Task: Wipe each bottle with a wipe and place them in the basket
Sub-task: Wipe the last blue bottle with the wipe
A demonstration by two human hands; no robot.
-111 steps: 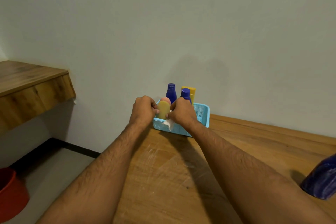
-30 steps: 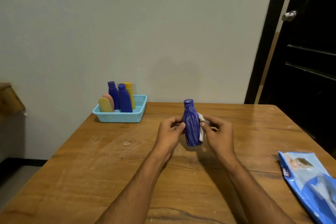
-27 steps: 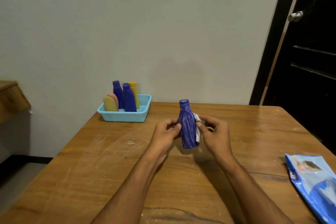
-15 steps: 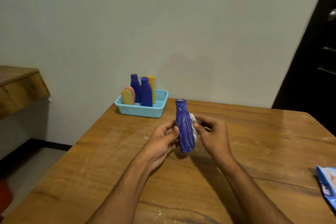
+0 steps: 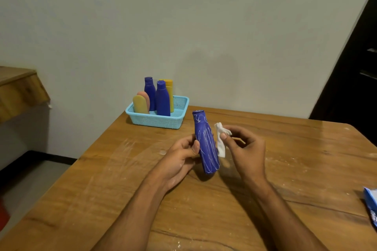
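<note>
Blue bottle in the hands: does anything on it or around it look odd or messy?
Yes. The blue bottle, gripped by the left hand, is covered in white scribble-like streaks. The right hand pinches a wipe beside it. Pale powdery smears also mark the table.

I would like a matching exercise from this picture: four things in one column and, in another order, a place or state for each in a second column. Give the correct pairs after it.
Things:
1. white wipe
2. scribbled blue bottle
3. basket
4. blue packet

Places or states:
A. at the table's far left corner, holding bottles
B. pinched in the right hand
C. cut off at the picture's right edge
D. held tilted in the left hand

Pairs: 1-B, 2-D, 3-A, 4-C
</note>
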